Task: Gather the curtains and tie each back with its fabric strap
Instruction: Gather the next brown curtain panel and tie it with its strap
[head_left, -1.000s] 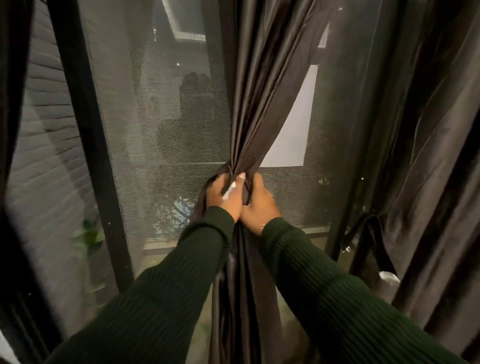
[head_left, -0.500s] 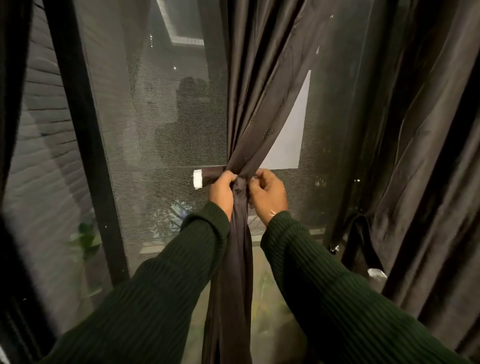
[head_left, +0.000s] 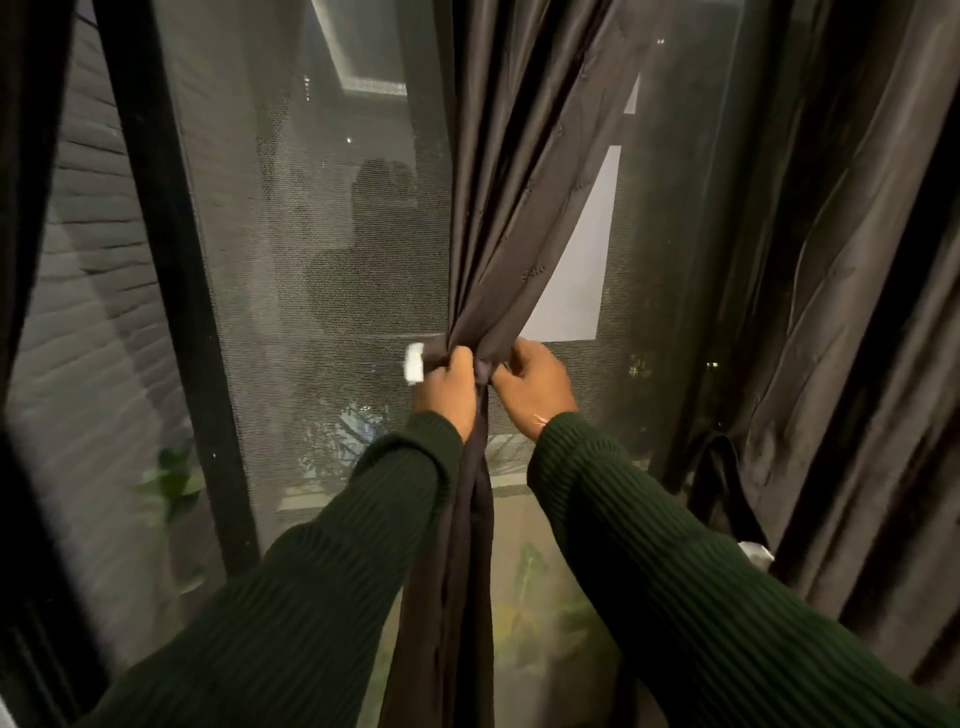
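Both grips closed: left hand (head_left: 445, 387) pinching white-tipped fabric strap (head_left: 423, 358), right hand (head_left: 535, 387) pinching gathered curtain (head_left: 498, 234) at mid-window. Likely risk: slack strap slipping, spilling folds.

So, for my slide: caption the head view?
Both hands cinch a dark fabric strap round the gathered brown curtain.

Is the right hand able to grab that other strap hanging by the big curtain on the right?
Probably yes, but not right away. The right hand is busy pinching the strap around the middle curtain. The hanging strap dangles just beyond the right sleeve, with nothing blocking it.
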